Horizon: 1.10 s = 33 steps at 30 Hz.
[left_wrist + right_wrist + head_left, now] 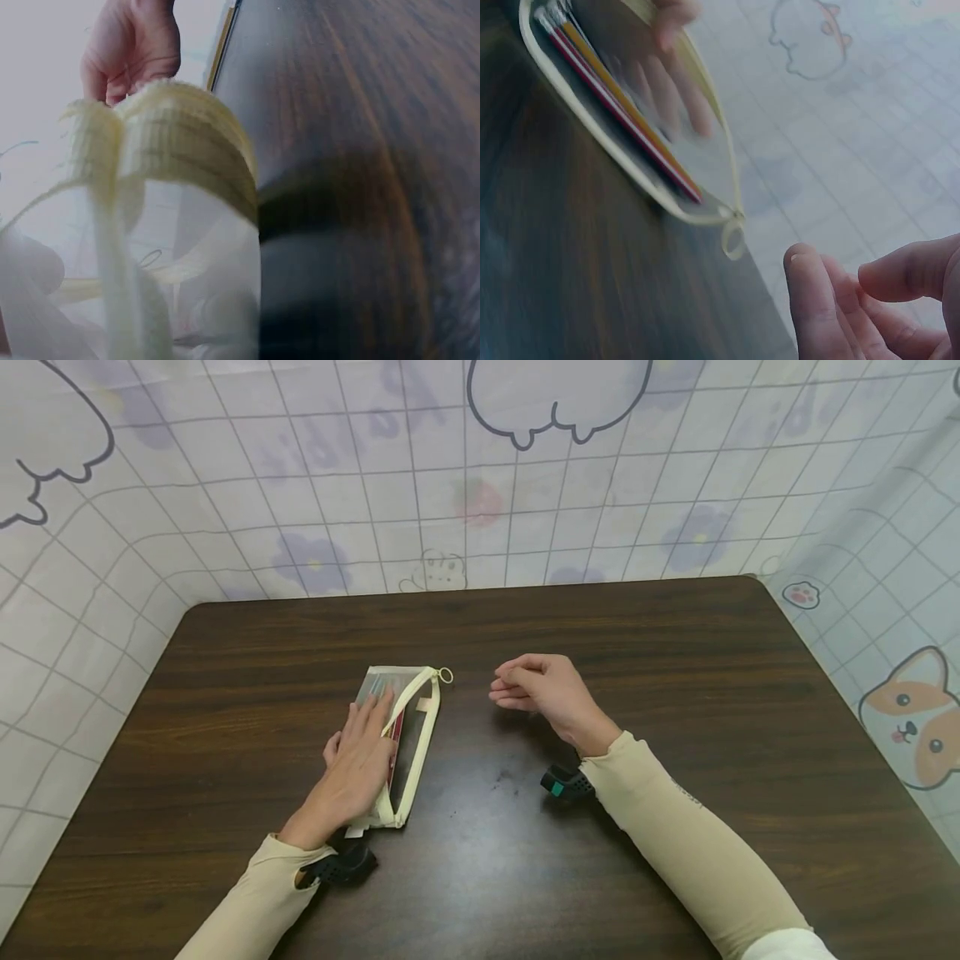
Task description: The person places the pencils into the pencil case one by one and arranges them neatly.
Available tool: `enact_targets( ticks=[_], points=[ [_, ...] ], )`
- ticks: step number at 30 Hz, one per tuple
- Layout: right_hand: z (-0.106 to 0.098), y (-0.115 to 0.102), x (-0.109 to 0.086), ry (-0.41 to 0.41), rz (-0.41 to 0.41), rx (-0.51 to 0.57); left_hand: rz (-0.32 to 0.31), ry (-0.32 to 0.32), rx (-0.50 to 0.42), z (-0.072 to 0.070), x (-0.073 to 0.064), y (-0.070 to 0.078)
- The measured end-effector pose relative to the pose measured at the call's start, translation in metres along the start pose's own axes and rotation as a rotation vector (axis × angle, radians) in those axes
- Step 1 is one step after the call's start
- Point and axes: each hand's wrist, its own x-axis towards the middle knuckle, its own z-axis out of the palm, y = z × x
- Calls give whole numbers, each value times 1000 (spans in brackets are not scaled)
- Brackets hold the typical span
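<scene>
A see-through pencil case (pixel 420 752) with pale yellow zip edging lies on the dark table, its zip side parted. On its upper film rests my left hand (pixel 356 768), fingers stretched out. Red and yellow pencils (pixel 622 112) lie inside, plainest in the right wrist view. A ring-shaped zip pull (pixel 446 676) sticks out at the case's far corner. Right of it, my right hand (pixel 551 697) hovers over the table, fingers loosely bent, the thumb near the fingertips, holding nothing visible. The left wrist view shows the parted zip tape (pixel 187 146) close up.
The brown wooden table (pixel 660 652) reaches a wall covering (pixel 450 443) of white squares and cartoon prints at the back and sides. Black wrist cameras hang below both wrists, the left one (pixel 348 866) near the case's front end.
</scene>
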Motion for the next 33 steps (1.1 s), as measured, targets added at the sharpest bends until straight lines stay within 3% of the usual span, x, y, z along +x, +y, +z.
enact_targets(
  ticks=[11,16,23,33],
  points=[
    [-44,5,-7,88,-29,-85,31,29,9,7,-2,-1],
    [-52,6,-8,99,-35,-139,39,31,3,8,-3,-1],
    [-60,8,-8,61,13,-304,31,30,11,11,-1,-2],
    [-72,13,-5,63,17,-490,31,23,18,14,0,-4]
  ],
)
